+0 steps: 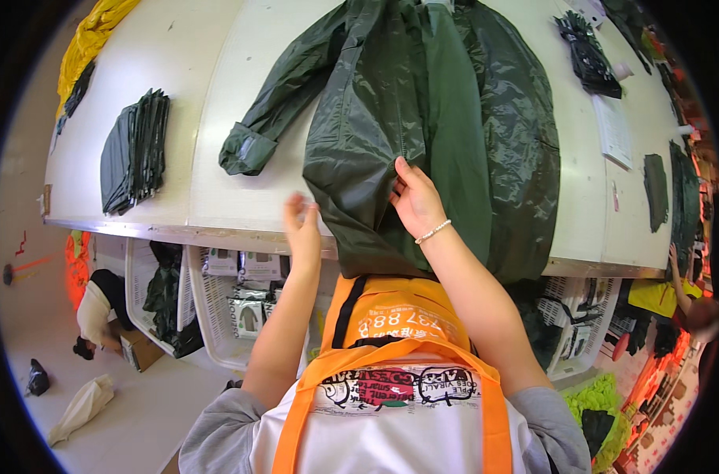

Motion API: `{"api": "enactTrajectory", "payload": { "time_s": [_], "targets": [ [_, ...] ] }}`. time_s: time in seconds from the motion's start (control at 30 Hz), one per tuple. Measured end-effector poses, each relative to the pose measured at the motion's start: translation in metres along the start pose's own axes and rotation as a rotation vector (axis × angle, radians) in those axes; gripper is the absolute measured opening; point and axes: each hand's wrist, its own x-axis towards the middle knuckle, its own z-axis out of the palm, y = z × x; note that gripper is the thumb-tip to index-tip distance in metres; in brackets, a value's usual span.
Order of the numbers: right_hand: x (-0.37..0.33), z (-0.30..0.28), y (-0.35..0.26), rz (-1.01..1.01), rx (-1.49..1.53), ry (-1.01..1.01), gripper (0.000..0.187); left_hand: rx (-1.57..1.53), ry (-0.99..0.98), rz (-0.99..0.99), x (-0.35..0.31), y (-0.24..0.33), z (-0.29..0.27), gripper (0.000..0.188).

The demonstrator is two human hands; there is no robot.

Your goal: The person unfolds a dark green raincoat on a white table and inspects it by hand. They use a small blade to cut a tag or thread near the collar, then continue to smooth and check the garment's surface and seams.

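A dark green, shiny raincoat lies spread on the white table, its front parted over a duller green lining. The lower hem hangs over the near table edge against my apron. My right hand, with a beaded bracelet at the wrist, pinches the front edge of the left panel by its zipper. Its other fingers curl behind the cloth. My left hand hovers just left of the hem, holding nothing. Its thumb and fingers look apart, though the tips are a little blurred. One cuffed sleeve stretches out to the left.
On the table a stack of folded dark green pieces lies left, a black bundle and white paper right. Below are white baskets with packaged garments. One person bends at lower left; another's arm shows far right.
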Motion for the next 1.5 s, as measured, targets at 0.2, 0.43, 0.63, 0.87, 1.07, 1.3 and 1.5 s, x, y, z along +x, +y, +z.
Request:
{"api": "enactTrajectory", "payload": {
  "time_s": [0.2,0.43,0.63,0.87,1.07,1.3,1.5],
  "targets": [
    [-0.02,-0.013,-0.025,-0.121,-0.251,0.024,0.022,-0.278,-1.053,-0.778,-0.06,0.093,0.059,0.084],
    [-0.029,-0.051,-0.052,-0.157,-0.287,-0.014,0.02,-1.023,-0.482,-0.846,-0.059,0.055,0.13,0.048],
    [-0.014,-0.082,-0.055,-0.417,-0.775,0.103,0.025,-1.016,-0.39,-0.916,-0.067,0.042,0.142,0.032],
    [-0.006,-0.075,-0.066,-0.138,-0.471,-0.062,0.013,-0.949,-0.472,-0.863,-0.073,0.05,0.141,0.028],
    [-0.008,-0.096,-0.074,-0.315,-0.786,0.009,0.01,-0.81,-0.435,-0.83,-0.066,0.035,0.15,0.022],
    [-0.02,-0.178,-0.094,-0.877,-1.571,0.536,0.057,-0.948,-0.783,-0.903,-0.08,0.015,0.178,0.036],
    [-0.01,-0.236,-0.11,-0.795,-1.573,0.673,0.045,-0.84,-1.013,-1.018,-0.087,-0.016,0.203,0.042]
  ]
}}
